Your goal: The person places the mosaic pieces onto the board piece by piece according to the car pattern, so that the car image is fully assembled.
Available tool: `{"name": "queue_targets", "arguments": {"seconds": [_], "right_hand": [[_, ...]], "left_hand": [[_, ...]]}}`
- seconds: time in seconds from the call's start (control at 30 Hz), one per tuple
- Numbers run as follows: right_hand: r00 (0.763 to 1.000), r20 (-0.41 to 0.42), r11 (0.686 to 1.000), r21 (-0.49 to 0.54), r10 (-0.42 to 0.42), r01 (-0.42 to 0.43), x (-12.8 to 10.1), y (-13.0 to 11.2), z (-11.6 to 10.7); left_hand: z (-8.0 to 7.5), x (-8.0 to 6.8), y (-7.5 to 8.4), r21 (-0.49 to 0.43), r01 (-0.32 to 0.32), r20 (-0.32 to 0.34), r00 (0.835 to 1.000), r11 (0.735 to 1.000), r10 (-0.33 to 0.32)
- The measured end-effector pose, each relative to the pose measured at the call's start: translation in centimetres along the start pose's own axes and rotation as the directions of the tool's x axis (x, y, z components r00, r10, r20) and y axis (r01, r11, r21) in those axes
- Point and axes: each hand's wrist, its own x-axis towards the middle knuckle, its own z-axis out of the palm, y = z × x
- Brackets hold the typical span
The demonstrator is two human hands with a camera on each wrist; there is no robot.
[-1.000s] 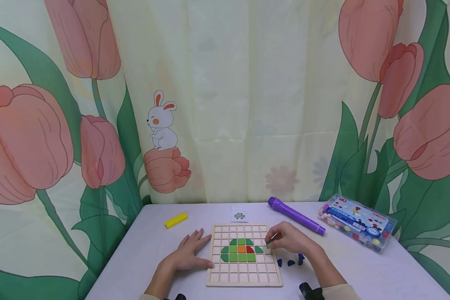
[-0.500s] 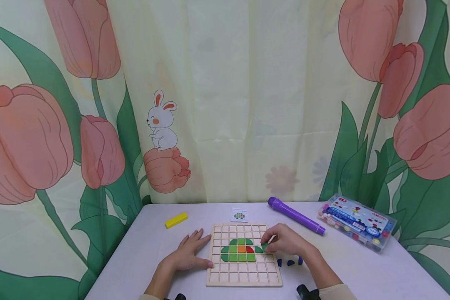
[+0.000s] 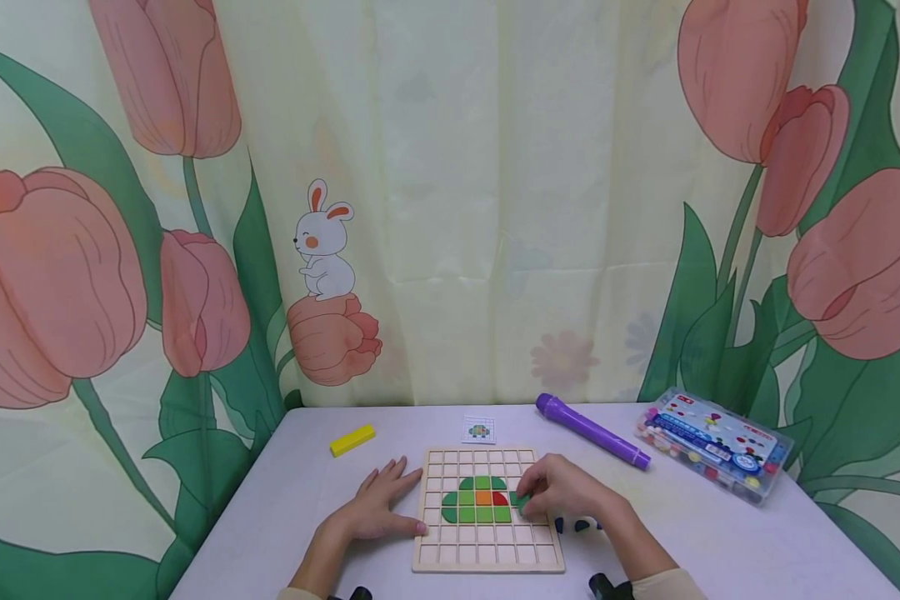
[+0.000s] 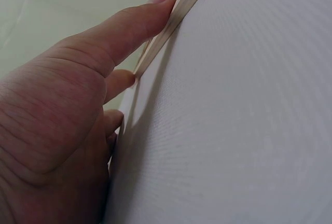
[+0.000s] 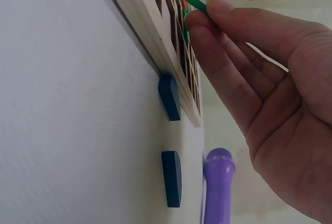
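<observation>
My right hand (image 3: pixel 562 492) pinches a small green wooden tile (image 5: pixel 195 2) over the right edge of the square wooden grid board (image 3: pixel 487 560) on the worktop, nearer than my left hand (image 3: pixel 378 504), spread flat against the board's left side.

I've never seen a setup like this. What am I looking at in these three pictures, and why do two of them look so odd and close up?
There is no machine here: a person works with bare hands and wears three cameras. The wide picture comes from the head; the two close ones come from the wrists, hence the skewed angles.

On the white table lies a wooden grid board with a turtle shape of green, orange and red tiles. The left hand rests flat against the board's edge. The right hand pinches a small green tile over the board's right side.

Around it lie dark blue tiles, a purple marker, a yellow block, a small picture card and a clear plastic box of coloured pieces.
</observation>
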Motion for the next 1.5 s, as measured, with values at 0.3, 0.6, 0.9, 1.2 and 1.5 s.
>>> {"name": "queue_targets", "arguments": {"seconds": [0.3,0.6,0.9,1.2,1.5], "right_hand": [[1.0,0.018,0.999,-0.046,-0.017,0.018,0.4,0.24,0.75],[1.0,0.027,0.999,-0.053,-0.012,0.013,0.36,-0.05,0.97],[0.999,0.039,0.999,-0.049,0.011,-0.009,0.36,-0.05,1.03],[0.999,0.031,0.996,-0.093,-0.009,0.012,0.35,0.24,1.03],[1.0,0.023,0.994,-0.111,-0.02,0.022,0.49,0.33,1.08]], "left_hand": [[0.03,0.02,0.03,0.003,-0.001,0.0,1.0,1.0,0.001],[0.11,0.12,0.0,0.009,0.005,-0.003,1.0,1.0,-0.005],[0.13,0.05,0.03,0.006,0.011,-0.003,1.0,1.0,-0.011],[0.1,0.07,0.02,0.002,0.004,-0.003,1.0,1.0,-0.004],[0.03,0.17,-0.26,0.004,0.0,0.001,1.0,1.0,0.0]]}}
